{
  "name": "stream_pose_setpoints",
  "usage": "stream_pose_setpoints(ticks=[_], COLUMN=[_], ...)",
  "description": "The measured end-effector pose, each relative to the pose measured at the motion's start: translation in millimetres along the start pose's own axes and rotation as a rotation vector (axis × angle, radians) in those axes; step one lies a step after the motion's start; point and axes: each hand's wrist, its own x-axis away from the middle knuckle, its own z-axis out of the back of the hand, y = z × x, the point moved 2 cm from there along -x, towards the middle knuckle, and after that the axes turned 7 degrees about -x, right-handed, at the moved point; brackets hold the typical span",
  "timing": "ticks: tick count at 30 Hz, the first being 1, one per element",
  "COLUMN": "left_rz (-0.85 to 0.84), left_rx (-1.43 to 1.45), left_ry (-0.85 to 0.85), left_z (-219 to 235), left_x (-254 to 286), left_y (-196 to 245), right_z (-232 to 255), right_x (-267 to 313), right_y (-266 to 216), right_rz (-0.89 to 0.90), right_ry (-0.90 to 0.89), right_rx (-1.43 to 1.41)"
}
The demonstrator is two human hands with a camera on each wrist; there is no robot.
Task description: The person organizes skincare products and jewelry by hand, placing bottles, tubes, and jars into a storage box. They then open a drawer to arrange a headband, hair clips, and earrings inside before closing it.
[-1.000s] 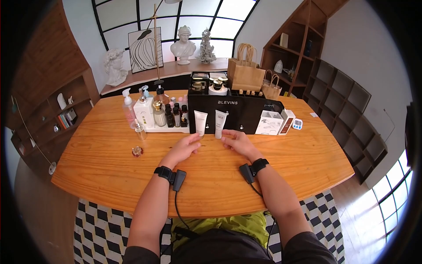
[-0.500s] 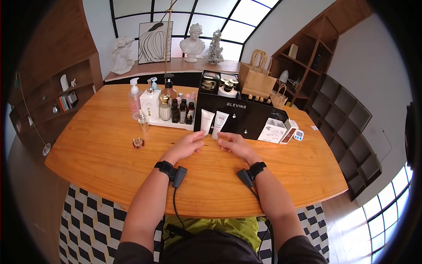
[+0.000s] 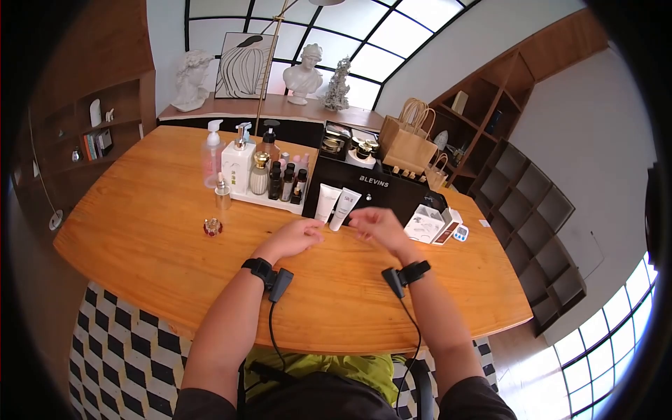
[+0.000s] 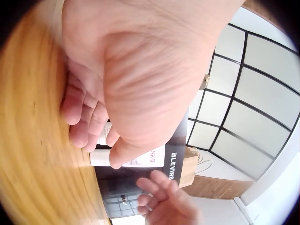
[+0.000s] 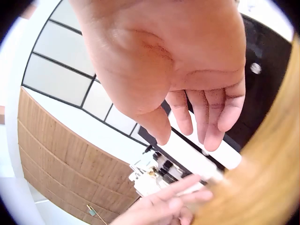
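Two white squeeze tubes stand cap-down, side by side and slightly tilted, against the front of a black BLEVINS cosmetics organizer (image 3: 392, 187). On the left tube (image 3: 327, 201) the print is faint; the right tube (image 3: 345, 208) bears SK-II lettering, also legible in the left wrist view. My left hand (image 3: 290, 239) is low over the table just in front of the left tube, fingers relaxed and holding nothing. To the right of the SK-II tube, my right hand (image 3: 382, 229) hovers with loosely bent fingers and nothing between them.
Left of the organizer, a white tray (image 3: 269, 203) carries several bottles. A clear dropper bottle (image 3: 222, 194) and a small red-and-gold ornate item (image 3: 213, 227) stand nearer me. White boxes (image 3: 425, 224) and a small timer (image 3: 460, 233) stand right; paper bags (image 3: 406, 143) are behind.
The right tube has come closer to the left one. My right hand has left it and moved up and right; my left hand has drawn slightly back. The head view has turned and tilted.
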Motion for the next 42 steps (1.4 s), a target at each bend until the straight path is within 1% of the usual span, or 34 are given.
stream_pose_setpoints(ticks=[1, 3, 5, 7, 8, 10, 11, 13, 14, 15, 17, 18, 22, 24, 25, 27, 28, 30, 31, 33, 34, 35, 37, 39, 40, 42], left_rz=[0.010, 0.010, 0.013, 0.010, 0.010, 0.036, 0.034, 0.060, 0.060, 0.054, 0.049, 0.045, 0.041, 0.037, 0.038, 0.049, 0.062, 0.049, 0.034, 0.043, 0.053, 0.054, 0.032, 0.021, 0.004, 0.023], left_rx=[0.009, 0.000, -0.016, -0.007, -0.009, -0.030, -0.034, -0.026, -0.029, -0.002, 0.025, 0.023, 0.023, 0.024, 0.019, 0.015, 0.005, 0.014, 0.017, -0.006, -0.039, -0.033, -0.015, -0.012, -0.017, -0.013], left_ry=[-0.019, -0.007, 0.004, 0.013, 0.014, 0.026, 0.025, 0.026, 0.025, 0.032, 0.035, 0.037, 0.033, 0.039, 0.042, 0.035, 0.029, 0.029, 0.022, 0.025, 0.025, 0.023, 0.029, 0.030, 0.033, 0.046], left_z=[-1, -2, -3, -2, -1, 0, 1, 2, 3, 3, 2, 2, 2, 2, 2, 2, 4, 4, 2, 3, 3, 2, 1, 1, 0, -1], left_x=[0, 6, 8, 5, 6, 10, 13, 18, 18, 18, 15, 14, 11, 11, 13, 18, 19, 16, 15, 17, 17, 15, 13, 9, 8, 10], left_y=[-3, 6, 7, 4, 5, 12, 17, 22, 20, 18, 14, 12, 10, 10, 13, 19, 20, 15, 13, 17, 18, 16, 11, 6, 5, 7], right_z=[9, 24, 36, 48, 52, 58, 57, 45, 39, 32, 16, 9, -2, -3, -3, 0, 3, 11, 13, 11, 8, 4, -7, -8, -11, -9], right_x=[-4, -13, -26, -48, -65, -91, -96, -110, -117, -120, -122, -119, -120, -124, -126, -130, -129, -120, -111, -86, -71, -53, -21, -7, -2, -1], right_y=[-17, -56, -97, -123, -132, -147, -149, -151, -153, -153, -154, -156, -149, -144, -143, -141, -142, -145, -144, -144, -140, -136, -122, -85, -66, -22], right_rz=[0.045, 0.153, 0.207, 0.247, 0.248, 0.308, 0.309, 0.252, 0.143, 0.143, -0.011, -0.056, -0.094, -0.050, -0.049, -0.123, -0.120, 0.040, 0.037, 0.247, 0.327, 0.322, 0.321, 0.412, 0.389, 0.266], right_ry=[0.015, 0.098, 0.185, 0.277, 0.277, 0.403, 0.407, 0.451, 0.409, 0.409, 0.418, 0.433, 0.487, 0.559, 0.557, 0.568, 0.566, 0.634, 0.627, 0.553, 0.483, 0.480, 0.341, 0.292, 0.280, 0.254], right_rx=[0.017, 0.052, 0.147, 0.271, 0.270, 0.771, 0.769, 1.048, 1.122, 1.120, 1.216, 1.243, 1.241, 1.236, 1.243, 1.218, 1.222, 1.099, 1.105, 0.917, 0.793, 0.797, 0.637, 0.626, 0.627, 0.611])
